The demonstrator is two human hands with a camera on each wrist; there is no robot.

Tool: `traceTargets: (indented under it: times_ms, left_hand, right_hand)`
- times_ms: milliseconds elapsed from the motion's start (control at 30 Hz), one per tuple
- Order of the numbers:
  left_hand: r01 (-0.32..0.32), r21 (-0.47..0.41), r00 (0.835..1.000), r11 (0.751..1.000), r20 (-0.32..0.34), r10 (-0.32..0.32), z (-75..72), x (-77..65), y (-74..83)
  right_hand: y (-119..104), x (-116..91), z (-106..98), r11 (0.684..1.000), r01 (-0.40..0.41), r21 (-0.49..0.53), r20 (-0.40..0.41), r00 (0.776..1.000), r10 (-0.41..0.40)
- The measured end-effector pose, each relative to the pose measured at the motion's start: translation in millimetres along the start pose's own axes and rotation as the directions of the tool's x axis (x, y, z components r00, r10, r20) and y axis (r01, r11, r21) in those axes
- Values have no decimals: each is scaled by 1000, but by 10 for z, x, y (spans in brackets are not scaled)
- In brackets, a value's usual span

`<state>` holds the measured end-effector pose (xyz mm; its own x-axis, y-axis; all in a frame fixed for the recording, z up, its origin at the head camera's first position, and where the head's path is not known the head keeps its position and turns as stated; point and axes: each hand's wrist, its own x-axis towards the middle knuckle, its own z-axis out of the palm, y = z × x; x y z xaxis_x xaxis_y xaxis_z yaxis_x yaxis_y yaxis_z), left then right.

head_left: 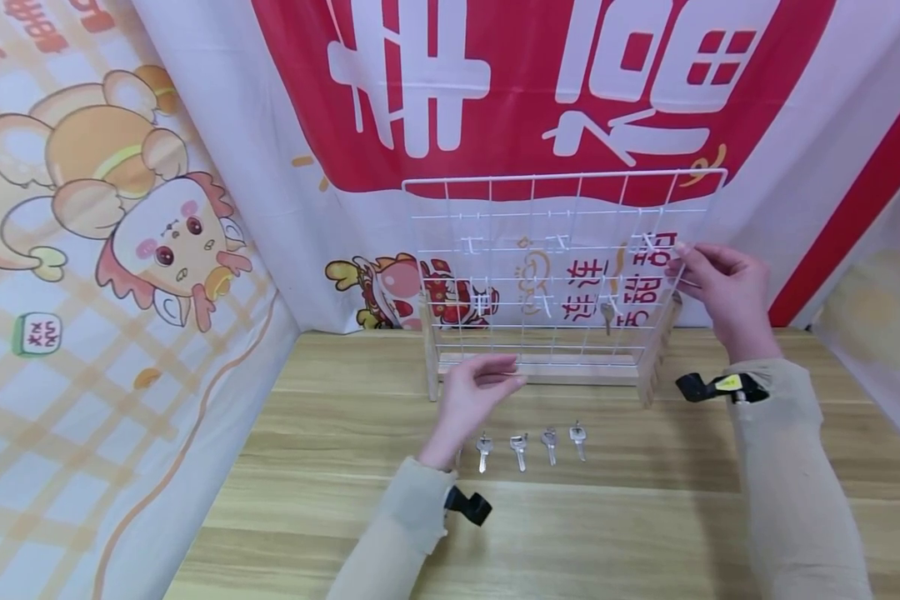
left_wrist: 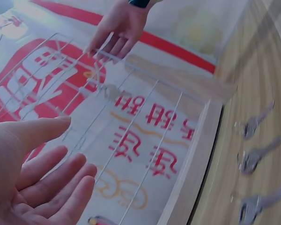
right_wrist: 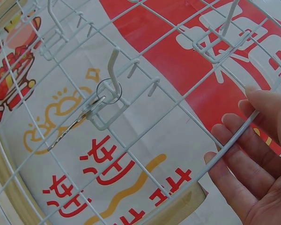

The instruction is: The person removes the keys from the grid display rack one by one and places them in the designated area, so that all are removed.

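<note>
A white wire grid rack (head_left: 562,176) stands upright in a wooden base (head_left: 547,375). At its right edge, my right hand (head_left: 722,287) pinches the side wire between thumb and fingers. A single key (right_wrist: 76,123) hangs by its ring from a white hook (right_wrist: 113,72) on the grid's lower right. My left hand (head_left: 480,396) hovers in front of the grid's lower part, holding nothing, its fingers relaxed and the thumb apart. Several silver keys (head_left: 519,452) with small rings lie in a row on the table, just right of the left wrist in the head view.
More white hooks (head_left: 558,242) are spread over the grid. The wood-grain table (head_left: 330,467) runs up to a cloth backdrop (head_left: 300,250) with a red printed panel. A patterned cloth (head_left: 60,417) borders the left side.
</note>
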<state>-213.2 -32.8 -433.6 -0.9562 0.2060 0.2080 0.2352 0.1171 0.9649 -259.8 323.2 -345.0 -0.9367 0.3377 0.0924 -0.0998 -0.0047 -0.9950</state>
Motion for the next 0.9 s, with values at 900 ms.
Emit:
traceTargets:
  times_ms: [900]
  left_hand:
    - [-23,-170,999,985,-42,17,1125,754,138]
  right_hand:
    - [13,13,-13,1000,12,-24,-3,1000,-12]
